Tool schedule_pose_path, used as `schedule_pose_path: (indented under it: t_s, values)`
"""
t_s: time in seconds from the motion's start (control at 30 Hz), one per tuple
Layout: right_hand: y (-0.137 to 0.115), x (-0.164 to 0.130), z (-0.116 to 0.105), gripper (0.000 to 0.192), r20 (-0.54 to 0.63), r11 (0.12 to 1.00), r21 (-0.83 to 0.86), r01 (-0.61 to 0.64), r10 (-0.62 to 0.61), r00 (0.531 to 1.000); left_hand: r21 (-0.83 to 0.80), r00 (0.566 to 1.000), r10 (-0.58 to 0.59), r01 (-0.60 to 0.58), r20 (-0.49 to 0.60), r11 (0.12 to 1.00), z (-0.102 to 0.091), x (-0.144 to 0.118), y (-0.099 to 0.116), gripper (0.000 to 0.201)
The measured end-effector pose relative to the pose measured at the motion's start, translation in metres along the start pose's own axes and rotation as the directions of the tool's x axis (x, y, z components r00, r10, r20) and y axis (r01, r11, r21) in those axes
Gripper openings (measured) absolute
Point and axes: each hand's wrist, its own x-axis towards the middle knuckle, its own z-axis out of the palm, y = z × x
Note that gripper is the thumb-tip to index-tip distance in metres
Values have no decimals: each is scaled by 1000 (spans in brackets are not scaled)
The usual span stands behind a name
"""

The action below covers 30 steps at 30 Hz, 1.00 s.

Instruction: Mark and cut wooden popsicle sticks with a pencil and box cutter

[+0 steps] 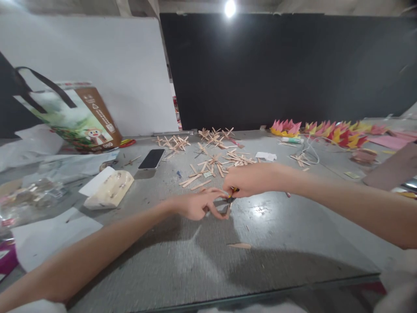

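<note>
My left hand (197, 205) is low over the middle of the table, its fingers closed on a short wooden craft stick (228, 211). Just right of it, my right hand (249, 179) grips a small yellow-and-black tool (233, 191). The tool's dark end meets the upper end of the stick between the hands. My fingers hide most of the tool, so its exact kind is unclear. A pointed piece of craft stick (241, 245) lies on the table nearer to me. Behind my hands spreads a pile of craft sticks (213, 163), many joined into star shapes.
On the left are a phone (152, 159), a cream tissue pack (112, 190) and a printed carrier bag (87, 117). Pink and yellow paper flowers (286, 128), a glue stick (292, 140) and a white cable (313, 152) lie at the back right. The table's front edge (260, 294) is near me.
</note>
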Motion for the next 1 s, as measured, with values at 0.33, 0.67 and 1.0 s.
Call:
schedule_pose_path:
  t_s: [0.33,0.67,1.0]
  values:
    - [14,3,13,27,-46,998,50,32,-30,998,-167,902,-196,141,-386,976,22,16,-1,40]
    - [21,3,28,20,-111,985,161,-64,82,990,-245,884,-270,185,-381,952,29,25,14,88]
    - [36,-2,35,14,-171,961,276,17,32,985,-232,897,-309,243,-314,942,32,26,17,95]
